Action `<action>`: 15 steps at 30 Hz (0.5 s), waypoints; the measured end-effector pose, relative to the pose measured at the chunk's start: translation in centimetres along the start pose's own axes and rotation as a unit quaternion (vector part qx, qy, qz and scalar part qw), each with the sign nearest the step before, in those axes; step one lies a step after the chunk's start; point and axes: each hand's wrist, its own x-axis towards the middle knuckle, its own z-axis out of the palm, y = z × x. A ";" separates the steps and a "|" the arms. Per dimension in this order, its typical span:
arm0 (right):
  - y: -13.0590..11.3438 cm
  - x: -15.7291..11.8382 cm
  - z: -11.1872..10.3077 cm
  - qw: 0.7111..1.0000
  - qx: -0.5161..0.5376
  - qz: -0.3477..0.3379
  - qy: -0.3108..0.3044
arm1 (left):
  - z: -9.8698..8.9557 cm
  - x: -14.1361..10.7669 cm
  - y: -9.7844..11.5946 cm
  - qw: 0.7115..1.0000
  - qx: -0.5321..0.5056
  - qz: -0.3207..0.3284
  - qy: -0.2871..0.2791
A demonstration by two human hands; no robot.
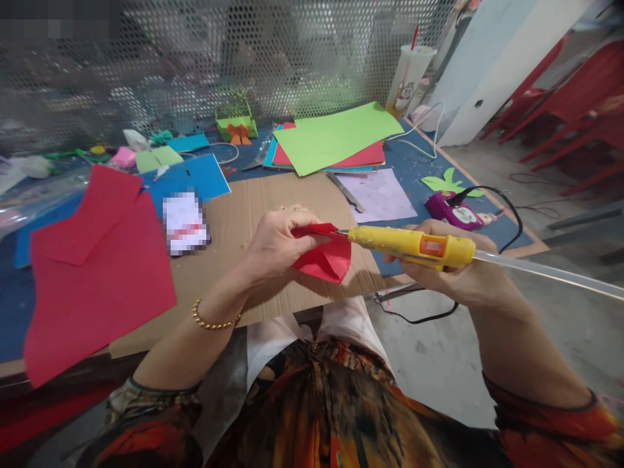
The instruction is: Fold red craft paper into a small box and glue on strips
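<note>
My left hand [280, 242] pinches a folded piece of red paper [327, 259] above the cardboard sheet [234, 214]. A yellow hot glue gun [400, 242] lies in my right hand [458, 279], whose fingers are wrapped round it, partly hidden behind its body. The gun's metal nozzle points left and meets the upper right edge of the red paper; whether glue is coming out I cannot tell. A long clear glue stick [546, 270] sticks out of the gun's back end.
Red paper sheets [102, 279] and a phone [185, 223] lie left. Behind are green paper [341, 133], tweezers [347, 193], lilac paper [383, 195] and a small green basket [236, 123]. A purple power socket [453, 211] with a black cord sits right, a cup [409, 78] farther back.
</note>
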 end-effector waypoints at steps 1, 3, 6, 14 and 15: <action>0.0 0.0 -0.1 1.000 -0.002 0.003 -0.003 | 0.0 0.0 0.0 1.000 -0.003 0.001 0.001; 0.2 0.0 -0.2 1.000 -0.003 0.003 -0.008 | 0.1 -0.1 0.1 1.000 -0.009 0.000 0.007; 0.3 0.0 -0.3 1.000 -0.009 0.003 -0.012 | 0.2 -0.2 0.0 1.000 -0.010 -0.007 0.007; 0.0 -0.2 -0.8 0.997 -0.072 -0.026 0.017 | 0.1 0.0 0.1 1.000 0.001 -0.015 0.004; -0.1 -0.2 -0.9 0.996 -0.082 -0.026 0.020 | 0.1 -0.1 0.2 1.000 0.001 -0.018 0.004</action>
